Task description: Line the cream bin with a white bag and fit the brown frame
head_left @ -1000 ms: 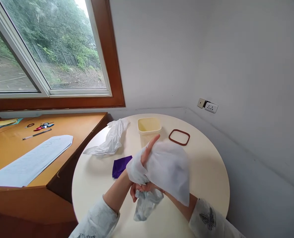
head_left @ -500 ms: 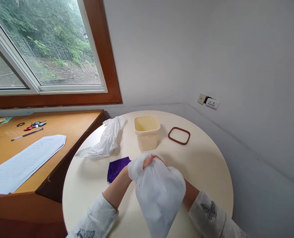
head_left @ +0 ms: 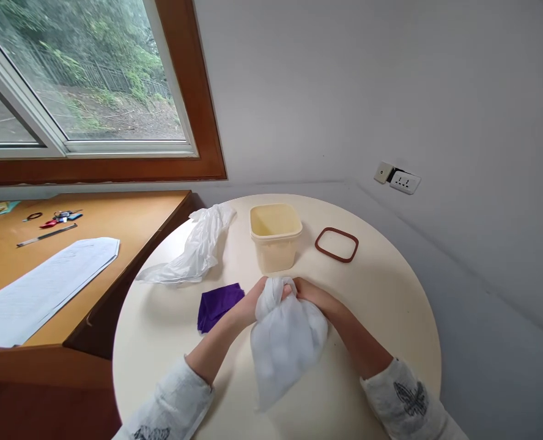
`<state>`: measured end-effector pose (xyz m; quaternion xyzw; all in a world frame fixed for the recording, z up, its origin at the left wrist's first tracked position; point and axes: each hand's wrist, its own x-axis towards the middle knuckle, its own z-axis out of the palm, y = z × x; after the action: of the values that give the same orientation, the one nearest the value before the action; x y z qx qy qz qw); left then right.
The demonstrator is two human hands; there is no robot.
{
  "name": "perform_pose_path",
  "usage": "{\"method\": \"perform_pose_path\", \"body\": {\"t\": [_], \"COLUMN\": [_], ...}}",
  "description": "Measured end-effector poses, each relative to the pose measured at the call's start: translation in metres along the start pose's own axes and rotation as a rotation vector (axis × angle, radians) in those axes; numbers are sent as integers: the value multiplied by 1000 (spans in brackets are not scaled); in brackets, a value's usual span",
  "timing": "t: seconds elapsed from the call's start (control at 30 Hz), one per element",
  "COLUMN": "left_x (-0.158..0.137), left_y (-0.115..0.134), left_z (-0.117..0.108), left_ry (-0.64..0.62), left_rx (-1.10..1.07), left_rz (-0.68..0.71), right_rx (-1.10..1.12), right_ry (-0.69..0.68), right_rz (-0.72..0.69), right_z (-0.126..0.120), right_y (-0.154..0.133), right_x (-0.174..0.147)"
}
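A translucent white plastic bag (head_left: pixel 287 348) hangs in front of me, its upper part bunched and its pointed lower end over the table. My left hand (head_left: pixel 257 298) is closed around the gathered plastic on the left, partly covered by it. On the other side my right hand (head_left: pixel 307 291) also grips the bunched top, its fingertips mostly hidden in the folds. Just beyond both hands stands a cream plastic bin (head_left: pixel 275 253), upright with its top open. A folded purple cloth (head_left: pixel 217 307) lies beside my left wrist.
A reddish-brown rounded rectangular ring (head_left: pixel 336 245) lies right of the bin on the round cream table (head_left: pixel 391 318). A crumpled white plastic bag (head_left: pixel 202 247) lies at the left. The wooden desk (head_left: pixel 134 214) on the left holds papers (head_left: pixel 55 287), a pen (head_left: pixel 46 235) and keys (head_left: pixel 63 218).
My hands have come out from inside the bag's opening and now grip its bunched top from outside. The bag hangs more crumpled. The view has tilted slightly down.
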<state>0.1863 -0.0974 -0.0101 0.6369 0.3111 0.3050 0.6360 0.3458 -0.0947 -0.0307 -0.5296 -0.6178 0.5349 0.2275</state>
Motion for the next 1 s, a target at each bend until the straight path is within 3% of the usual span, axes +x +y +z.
{"method": "perform_pose_path", "body": {"t": [0.1,0.27,0.43,0.6,0.8,1.0], "left_x": [5,13,15,14,13,10], "left_y": [-14,-33,-32,-33,-34,-32], "left_z": [2,5,6,5,5,6], "left_ry": [105,263,289,277,351,353], "left_rx": [-33,-53,-61,-105,-129,-75], "left_rz": [27,46,8,15,-40,9], "right_rx": [-160,-721,-1026,-1099,-1132,-928], "right_ry": [86,286,363,385,518,732], "right_rz": [-51,-25,-60,-96,-149,-402], "right_z": [0,3,5,6,6,4], "right_y": [5,5,0,0,4,10], "right_x": [3,11,11,9,10,12]}}
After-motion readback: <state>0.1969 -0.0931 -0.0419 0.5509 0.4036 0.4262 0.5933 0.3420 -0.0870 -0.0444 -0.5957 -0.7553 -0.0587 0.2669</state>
